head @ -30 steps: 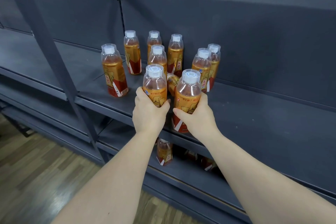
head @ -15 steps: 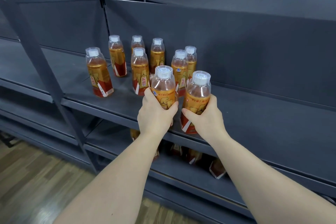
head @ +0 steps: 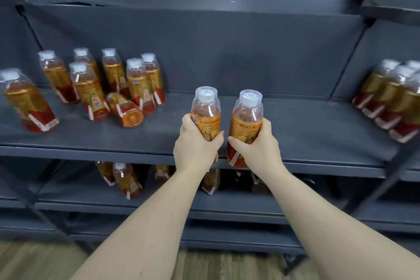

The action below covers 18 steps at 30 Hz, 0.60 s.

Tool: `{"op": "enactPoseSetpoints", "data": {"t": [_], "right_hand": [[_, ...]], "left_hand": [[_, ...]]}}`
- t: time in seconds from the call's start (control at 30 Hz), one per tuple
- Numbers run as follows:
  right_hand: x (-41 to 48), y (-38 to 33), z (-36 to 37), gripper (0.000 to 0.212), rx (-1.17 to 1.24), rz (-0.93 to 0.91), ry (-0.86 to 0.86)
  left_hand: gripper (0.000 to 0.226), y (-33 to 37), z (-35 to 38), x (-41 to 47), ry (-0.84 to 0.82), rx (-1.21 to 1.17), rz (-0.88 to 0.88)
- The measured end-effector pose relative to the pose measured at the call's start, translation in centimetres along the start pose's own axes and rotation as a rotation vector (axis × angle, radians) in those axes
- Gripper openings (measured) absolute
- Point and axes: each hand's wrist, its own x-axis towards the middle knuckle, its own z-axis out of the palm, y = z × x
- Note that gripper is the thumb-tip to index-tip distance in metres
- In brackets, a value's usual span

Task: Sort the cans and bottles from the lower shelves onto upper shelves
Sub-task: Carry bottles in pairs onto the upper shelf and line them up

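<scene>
Head view: you hold two bottles upright at frame centre, over the front edge of the upper shelf (head: 295,125). Your left hand (head: 196,143) is wrapped tight on the left bottle (head: 205,111), your right hand (head: 256,143) on the right bottle (head: 246,118); the two are just beside each other, not touching. At 9 o'clock, a cluster of eight bottles (head: 88,91): seven standing, one fallen bottle (head: 125,109) on its side. At 3 o'clock, about four more bottles (head: 391,98), blurred. At 6–7 o'clock, the lower shelf (head: 79,198) holds several bottles, partly hidden, count unclear.
</scene>
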Motion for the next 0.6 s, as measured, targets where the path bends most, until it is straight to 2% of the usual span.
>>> {"op": "enactPoseSetpoints", "data": {"t": [0.27, 0.6], "right_hand": [[-3.0, 3.7, -9.6, 0.062, -0.054, 0.073, 0.19], [-4.7, 6.5, -17.1, 0.055, -0.111, 0.206, 0.443]], "left_hand": [[0.074, 6.2, 5.9, -4.7, -0.158, -0.033, 0.123], [0.075, 12.1, 12.7, -7.1, -0.413, -0.11, 0.32]]}}
